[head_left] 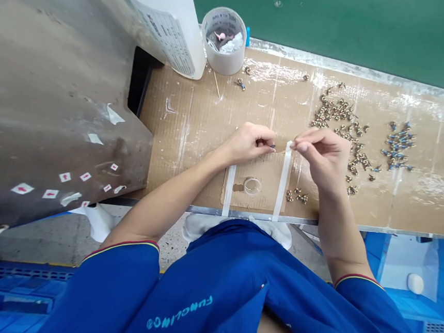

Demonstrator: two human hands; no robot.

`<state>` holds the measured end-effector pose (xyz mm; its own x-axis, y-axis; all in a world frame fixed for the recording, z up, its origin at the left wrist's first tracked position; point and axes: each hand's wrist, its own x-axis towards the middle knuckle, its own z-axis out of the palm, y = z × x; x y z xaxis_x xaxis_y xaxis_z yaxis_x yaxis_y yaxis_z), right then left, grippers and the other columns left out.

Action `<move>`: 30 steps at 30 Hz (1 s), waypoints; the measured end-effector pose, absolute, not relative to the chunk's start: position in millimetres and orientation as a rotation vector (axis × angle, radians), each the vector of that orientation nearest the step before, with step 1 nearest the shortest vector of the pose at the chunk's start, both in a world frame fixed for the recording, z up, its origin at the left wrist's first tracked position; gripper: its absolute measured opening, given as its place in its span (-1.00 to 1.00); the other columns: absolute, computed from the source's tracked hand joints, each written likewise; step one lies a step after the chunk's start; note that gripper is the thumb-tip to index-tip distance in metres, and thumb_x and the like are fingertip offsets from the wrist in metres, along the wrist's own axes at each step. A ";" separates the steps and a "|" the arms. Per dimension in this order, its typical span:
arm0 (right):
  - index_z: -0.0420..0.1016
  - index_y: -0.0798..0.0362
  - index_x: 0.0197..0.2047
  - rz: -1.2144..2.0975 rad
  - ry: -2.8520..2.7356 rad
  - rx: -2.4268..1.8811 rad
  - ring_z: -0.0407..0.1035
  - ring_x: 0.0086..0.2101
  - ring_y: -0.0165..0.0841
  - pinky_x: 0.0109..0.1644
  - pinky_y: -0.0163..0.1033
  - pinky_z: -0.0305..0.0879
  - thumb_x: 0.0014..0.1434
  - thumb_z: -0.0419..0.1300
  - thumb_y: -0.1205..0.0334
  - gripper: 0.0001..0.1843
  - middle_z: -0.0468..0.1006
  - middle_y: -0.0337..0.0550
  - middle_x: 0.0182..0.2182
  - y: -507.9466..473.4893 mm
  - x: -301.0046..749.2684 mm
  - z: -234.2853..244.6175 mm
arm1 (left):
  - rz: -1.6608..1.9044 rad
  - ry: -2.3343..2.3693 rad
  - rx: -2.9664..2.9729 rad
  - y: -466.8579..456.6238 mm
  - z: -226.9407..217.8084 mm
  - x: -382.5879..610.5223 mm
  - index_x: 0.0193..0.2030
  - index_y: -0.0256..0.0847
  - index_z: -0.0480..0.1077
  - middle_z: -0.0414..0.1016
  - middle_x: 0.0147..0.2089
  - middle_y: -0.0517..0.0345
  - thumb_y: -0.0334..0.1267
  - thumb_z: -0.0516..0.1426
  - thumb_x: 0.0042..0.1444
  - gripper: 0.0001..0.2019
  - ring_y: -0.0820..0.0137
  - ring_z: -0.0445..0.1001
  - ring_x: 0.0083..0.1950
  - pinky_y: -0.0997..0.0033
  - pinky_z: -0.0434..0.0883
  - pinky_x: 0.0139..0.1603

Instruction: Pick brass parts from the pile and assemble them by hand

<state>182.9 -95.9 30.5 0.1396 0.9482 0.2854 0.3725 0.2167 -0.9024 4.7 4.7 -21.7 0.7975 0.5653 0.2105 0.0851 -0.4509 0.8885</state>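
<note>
My left hand (249, 143) pinches a small blue-tipped piece (272, 145) between thumb and fingertips, above the middle of the cardboard sheet (201, 111). My right hand (322, 157) is just beside it, thumb and forefinger pressed together at the upper end of a white tape strip (283, 181); I cannot tell whether they hold anything. A second white tape strip (229, 191) lies to the left on the sheet, with a clear plastic ring (252, 186) between the two. Toward the sheet's right end is a loose heap of brass fittings (343, 130), and farther right a smaller group of blue-tipped pieces (397, 146). Plain brass fittings outnumber the blue-tipped ones. A few more brass fittings (296, 196) sit near the sheet's front edge. A white plastic jug (171, 26) and a tub of scraps (224, 42) stand at its far edge.
</note>
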 end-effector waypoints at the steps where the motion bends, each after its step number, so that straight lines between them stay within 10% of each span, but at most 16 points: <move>1: 0.58 -0.04 -0.39 0.798 -1.492 -1.270 0.47 -0.40 -0.37 -0.30 -0.22 0.41 0.26 0.38 -0.15 -0.62 0.58 -0.25 -0.44 -96.9 182.8 34.8 | 0.607 0.481 1.987 4.8 -22.2 4.3 -0.48 -0.26 0.39 0.40 -0.46 0.23 -0.36 0.22 0.11 -0.84 0.50 0.31 -0.43 0.47 0.21 -0.35; 11: 0.67 -0.03 -0.19 1.109 -2.079 -1.012 0.45 -0.24 -0.34 -0.17 -0.21 0.45 0.42 0.21 -0.08 -0.66 0.53 -0.14 -0.26 -107.9 151.5 26.0 | 0.595 0.535 1.924 5.8 -17.8 1.3 -0.48 -0.26 0.39 0.40 -0.50 0.25 -0.34 0.23 0.09 -0.84 0.52 0.31 -0.45 0.51 0.25 -0.35; 19: 0.60 -0.02 -0.22 0.334 -1.591 -1.778 0.42 -0.36 -0.34 -0.22 -0.18 0.39 0.32 0.27 0.13 -0.86 0.60 -0.18 -0.33 -88.6 235.9 26.3 | 0.610 0.592 1.933 2.9 -15.2 0.7 -0.45 -0.26 0.36 0.39 -0.50 0.25 -0.32 0.22 0.16 -0.81 0.53 0.33 -0.45 0.52 0.29 -0.34; 30: 0.62 -0.02 -0.29 0.226 -1.656 -1.973 0.38 -0.39 -0.28 -0.17 -0.08 0.37 0.18 0.22 0.31 -0.88 0.53 -0.16 -0.35 -85.7 249.6 4.4 | 0.635 0.606 1.900 1.4 -15.9 1.4 -0.38 -0.25 0.37 0.42 -0.47 0.24 -0.34 0.17 0.20 -0.88 0.53 0.37 -0.43 0.54 0.36 -0.32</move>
<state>249.6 -85.7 4.4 0.2274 0.9498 0.2149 0.8577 -0.0908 -0.5061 1.4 1.4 -15.9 0.7366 0.6567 0.1618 0.1312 -0.3733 0.9184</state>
